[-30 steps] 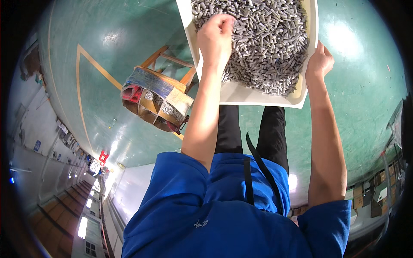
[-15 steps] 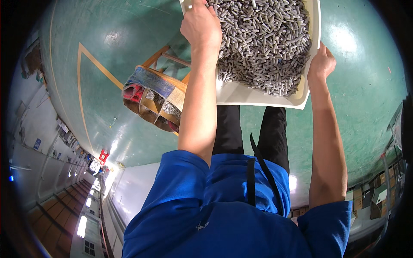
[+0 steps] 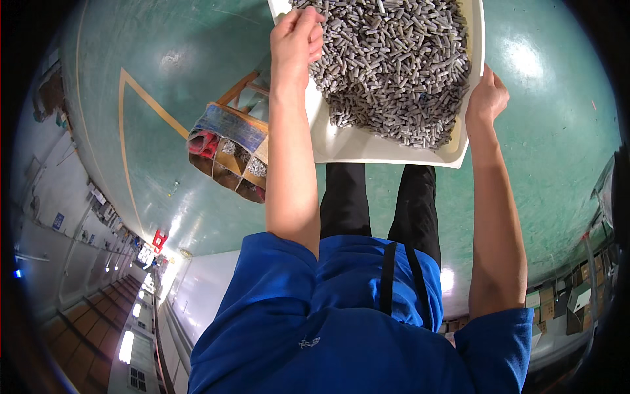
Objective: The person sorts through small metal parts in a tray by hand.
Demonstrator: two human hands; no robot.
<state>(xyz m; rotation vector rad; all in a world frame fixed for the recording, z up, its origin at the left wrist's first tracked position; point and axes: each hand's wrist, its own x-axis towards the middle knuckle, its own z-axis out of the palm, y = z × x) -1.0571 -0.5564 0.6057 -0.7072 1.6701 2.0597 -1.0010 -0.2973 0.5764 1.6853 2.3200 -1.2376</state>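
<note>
A cream-white plastic tray [image 3: 387,155] is held out in front of me, heaped with small grey cylindrical pieces [image 3: 407,72]. My right hand [image 3: 487,98] is closed around the tray's right rim. At the tray's left side, my left hand [image 3: 296,49] is curled into a closed fist over the wall, its fingers turned toward the pieces. What it holds, if anything, is hidden. The tray's far end runs out of view at the top.
Left of my legs stands a wooden stool [image 3: 236,88] beside a divided box [image 3: 226,148] with a blue patch, holding grey pieces and something red. Yellow lines [image 3: 154,102] mark the green floor [image 3: 551,177]. Cartons [image 3: 581,295] are stacked at the far lower right.
My left hand has moved left and a little nearer, from above the pieces to the tray's left wall. The tray has shifted slightly left; my right hand keeps its hold.
</note>
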